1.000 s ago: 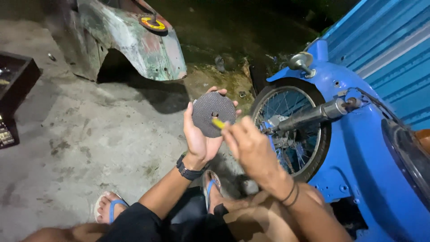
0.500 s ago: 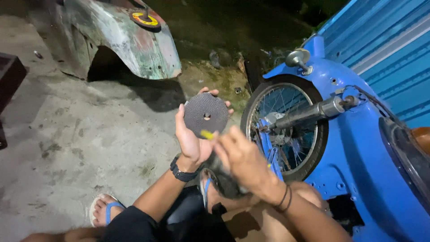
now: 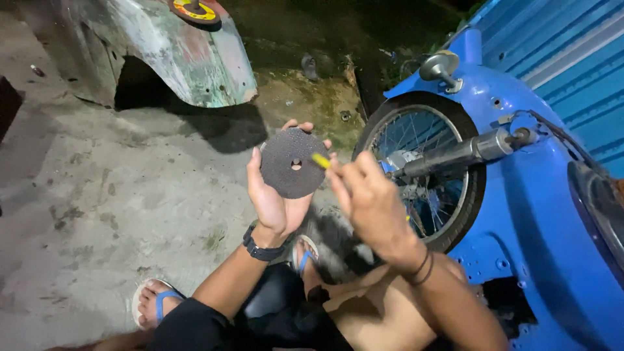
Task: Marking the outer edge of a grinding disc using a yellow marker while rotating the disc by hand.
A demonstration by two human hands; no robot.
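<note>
Holding a grey abrasive disc point(image 3: 294, 163) upright mid-frame, left fingers point(image 3: 305, 126) grasping its rim, face exposed; right fingers point(image 3: 341, 170) clenched on a yellow tool point(image 3: 320, 160).

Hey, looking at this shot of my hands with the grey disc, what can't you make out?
Head view only:
- Yellow-tipped tool: its body is hidden inside the right hand.
- Grey disc: far face unseen; left hand covers its lower edge.
- Blue scooter: cut off by the right edge.
- Disc on the rusty fender: cropped by the top edge.

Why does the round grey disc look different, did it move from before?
Cannot tell: the grey disc keeps about the same gap from the blue scooter's wheel; the camera shifted.
</note>
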